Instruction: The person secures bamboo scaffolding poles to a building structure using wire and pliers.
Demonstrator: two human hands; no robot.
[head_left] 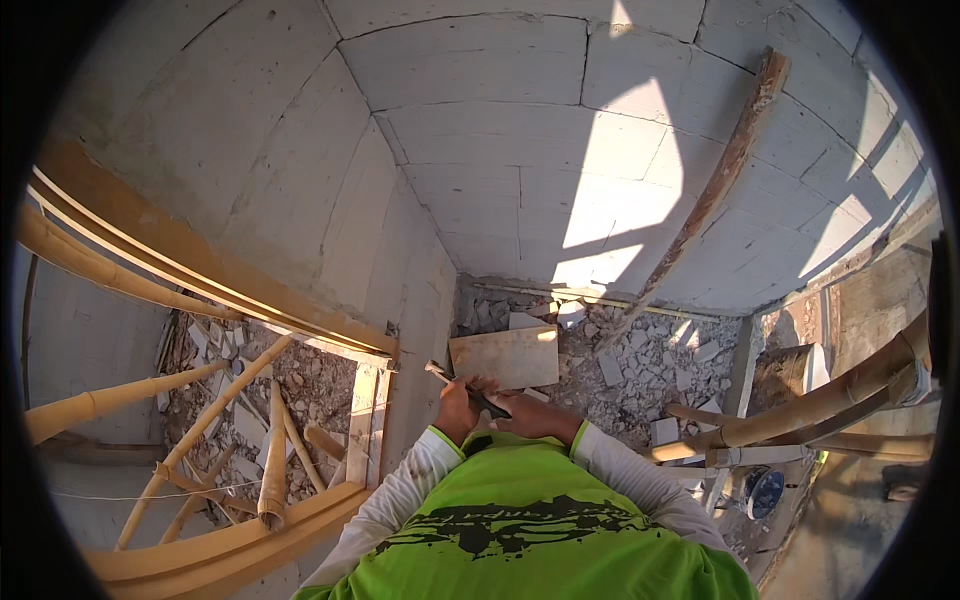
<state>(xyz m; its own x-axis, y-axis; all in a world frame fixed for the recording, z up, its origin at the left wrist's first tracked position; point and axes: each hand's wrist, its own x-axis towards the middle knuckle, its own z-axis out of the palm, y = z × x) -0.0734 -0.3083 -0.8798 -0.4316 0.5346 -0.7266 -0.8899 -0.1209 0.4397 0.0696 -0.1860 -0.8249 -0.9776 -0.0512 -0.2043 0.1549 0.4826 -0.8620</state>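
Both of my hands are together in front of my chest, close to the window corner. My left hand (457, 412) is closed round a short hammer-like tool with a pale metal end (437, 371) that sticks out beyond the fingers. A dark, handle-like part (488, 404) slants down from it toward my right hand (530, 414). My right hand is closed at that dark end, its fingers partly hidden. Just beyond my hands, a flat tan board (505, 357) lies on the rubble.
Pale block walls (480, 130) meet in a corner ahead. A rough wooden pole (715, 190) leans on the far wall, above broken rubble (650, 355). At left, a wooden window frame (230, 535) opens onto bamboo poles (272, 470). More bamboo (790, 415) and a blue round object (765, 494) are at right.
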